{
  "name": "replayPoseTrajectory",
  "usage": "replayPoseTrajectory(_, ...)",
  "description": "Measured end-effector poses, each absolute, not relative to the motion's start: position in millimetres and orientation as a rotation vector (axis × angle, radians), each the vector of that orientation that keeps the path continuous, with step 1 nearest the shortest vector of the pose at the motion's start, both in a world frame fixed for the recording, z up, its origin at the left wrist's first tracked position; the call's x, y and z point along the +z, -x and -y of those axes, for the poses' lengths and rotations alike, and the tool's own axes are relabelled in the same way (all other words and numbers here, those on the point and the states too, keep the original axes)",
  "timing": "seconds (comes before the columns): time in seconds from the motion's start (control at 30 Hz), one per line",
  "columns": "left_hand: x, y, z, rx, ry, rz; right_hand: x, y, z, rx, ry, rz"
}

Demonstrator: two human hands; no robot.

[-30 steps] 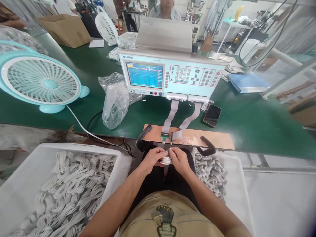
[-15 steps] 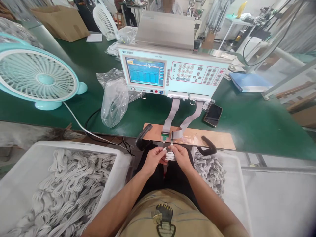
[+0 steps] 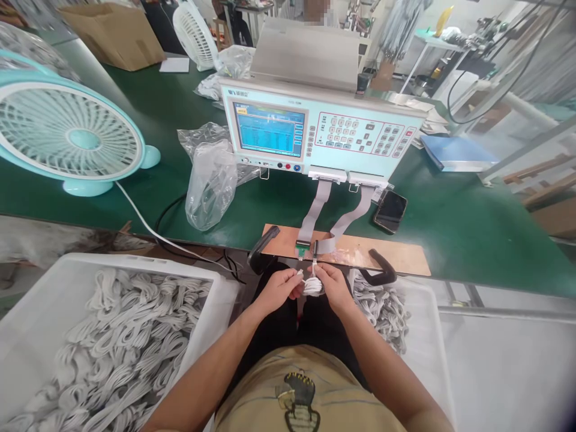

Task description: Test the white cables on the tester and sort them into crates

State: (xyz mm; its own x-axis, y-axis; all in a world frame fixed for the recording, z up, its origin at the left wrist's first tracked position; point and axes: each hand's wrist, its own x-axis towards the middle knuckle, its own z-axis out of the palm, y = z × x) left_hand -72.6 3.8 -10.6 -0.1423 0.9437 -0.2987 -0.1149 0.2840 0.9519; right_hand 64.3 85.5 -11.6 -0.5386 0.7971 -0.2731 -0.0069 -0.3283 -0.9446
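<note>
A bundled white cable (image 3: 312, 286) hangs between my hands, just below the edge of a copper-coloured board (image 3: 355, 249). My left hand (image 3: 284, 287) pinches one connector end of it. The fingers of my right hand (image 3: 330, 283) are closed on the other end, which meets the dark connector (image 3: 315, 247) of one grey ribbon cable. A small green circuit board (image 3: 302, 250) ends the other ribbon cable, a little above my left fingertips. Both ribbons run up to a tester (image 3: 324, 132) with a lit blue screen.
Bins of bundled cables stand at left (image 3: 207, 270) and right (image 3: 438, 336). Black clamps (image 3: 263, 243) (image 3: 382, 267) hold the board. A phone (image 3: 390, 211), plastic bag (image 3: 211, 186), blue folder (image 3: 456, 153) and fan (image 3: 85, 138) are on the green table. A person sits behind the tester.
The view has shifted slightly. My left hand and its connector have moved slightly away from the bundle; my right hand keeps its hold.
</note>
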Motion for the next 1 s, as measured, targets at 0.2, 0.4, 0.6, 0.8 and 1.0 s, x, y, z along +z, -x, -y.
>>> replayPoseTrajectory(0.2, -5.9, 76.5, -8.6, 1.260, -0.877, -1.447, -6.8, -55.0, -84.7, 2.016, 1.104, 1.064)
replayPoseTrajectory(0.4, -10.4, 61.3, -16.0, 1.483, -0.839, -1.539, -4.3, -57.4, -89.1, 2.043, 1.092, 1.131)
replayPoseTrajectory(0.6, -14.1, 51.9, -18.8, 1.586, -0.722, -1.564, -2.0, -59.5, -90.2, 2.057, 1.078, 1.163)
replayPoseTrajectory(0.8, -23.3, 37.1, -26.0, 1.689, -0.543, -1.510, -4.8, -57.9, -90.8, 2.080, 1.030, 1.152)
replayPoseTrajectory(1.0, -9.6, 47.5, -8.3, 1.667, -0.850, -1.753, -12.9, -59.9, -89.1, 1.976, 1.106, 1.170)
